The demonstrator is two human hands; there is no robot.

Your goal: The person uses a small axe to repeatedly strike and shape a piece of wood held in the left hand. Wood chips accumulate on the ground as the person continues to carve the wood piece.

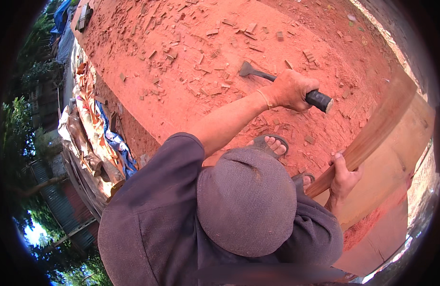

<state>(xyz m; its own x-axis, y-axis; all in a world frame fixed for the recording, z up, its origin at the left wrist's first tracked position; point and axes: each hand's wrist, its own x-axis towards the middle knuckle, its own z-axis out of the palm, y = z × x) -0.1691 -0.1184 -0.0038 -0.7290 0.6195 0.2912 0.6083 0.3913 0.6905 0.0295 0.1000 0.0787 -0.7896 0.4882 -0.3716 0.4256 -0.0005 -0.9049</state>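
My left hand [292,90] is closed around the dark grip of a hand tool [318,100] with a flared metal blade. The blade points away to the upper left, and the black grip's butt end sticks out to the right of my fist. On the right, my right hand [343,177] grips the near part of a long reddish-brown wooden piece [372,131], its thumb against the side. This piece slants up to the right, its far end blurred. The tool and the wood are apart. Part of my right forearm is hidden behind my sleeve and cap.
Wood chips [251,28] and reddish sawdust cover the ground ahead. A broad flat board [396,162] lies beyond my right hand. My sandalled foot [274,144] is just below the tool. Crumpled sheeting [93,128] and logs lie at the left, with a brown cap [246,205] low in view.
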